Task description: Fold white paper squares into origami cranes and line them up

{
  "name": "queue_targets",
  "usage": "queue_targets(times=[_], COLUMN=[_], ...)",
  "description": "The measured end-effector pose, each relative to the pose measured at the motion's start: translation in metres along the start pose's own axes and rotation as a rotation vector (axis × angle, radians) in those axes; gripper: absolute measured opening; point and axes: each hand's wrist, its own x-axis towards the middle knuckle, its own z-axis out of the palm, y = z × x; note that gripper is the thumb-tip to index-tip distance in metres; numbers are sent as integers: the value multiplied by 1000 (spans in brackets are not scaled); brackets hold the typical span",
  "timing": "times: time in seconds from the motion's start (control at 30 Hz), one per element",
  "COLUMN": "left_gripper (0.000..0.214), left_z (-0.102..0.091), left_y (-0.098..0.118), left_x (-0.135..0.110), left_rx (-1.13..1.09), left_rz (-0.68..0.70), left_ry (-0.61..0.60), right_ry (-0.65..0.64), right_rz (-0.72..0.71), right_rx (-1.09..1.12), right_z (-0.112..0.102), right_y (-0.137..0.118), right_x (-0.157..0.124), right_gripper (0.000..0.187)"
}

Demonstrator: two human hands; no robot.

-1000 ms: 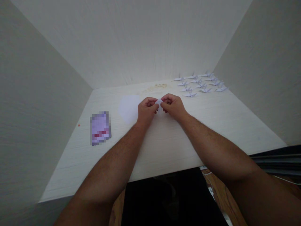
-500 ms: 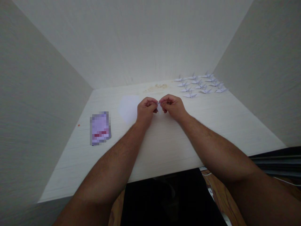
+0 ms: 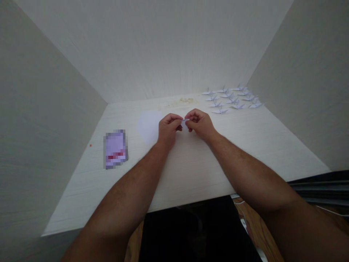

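Between my hands is a small folded piece of white paper [image 3: 183,123], held just above the table [image 3: 188,171]. My left hand [image 3: 169,127] pinches its left side between thumb and fingers. On the opposite side, my right hand [image 3: 200,123] grips it the same way. Fingers cover much of the paper, so its exact folds cannot be made out. Beside my left wrist lies a pale white sheet or stack of paper [image 3: 148,125], partly hidden by that hand.
Several white folded paper cranes [image 3: 229,99] stand in rows at the back right. On the left lies a blurred purple flat object [image 3: 115,149], with a small orange speck [image 3: 91,145] near it. Walls [image 3: 174,47] enclose the table's back and sides.
The fingers of my right hand have shifted slightly on the folded paper, and more of its white top edge shows. Both hands stay in nearly the same place.
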Motion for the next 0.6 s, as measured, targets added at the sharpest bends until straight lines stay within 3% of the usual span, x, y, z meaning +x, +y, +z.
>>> queue_targets(times=[0.4, 0.6], left_gripper=[14, 17], left_z=[3, 1], left_y=[-1, -3], left_x=[1, 2], left_rx=[77, 41], left_rz=[-30, -9], left_ry=[-25, 25], right_ry=[86, 51], right_rz=[-35, -41], right_rx=[-54, 3], right_z=[3, 3], right_y=[-4, -5], right_x=[-2, -3], right_gripper=[9, 8])
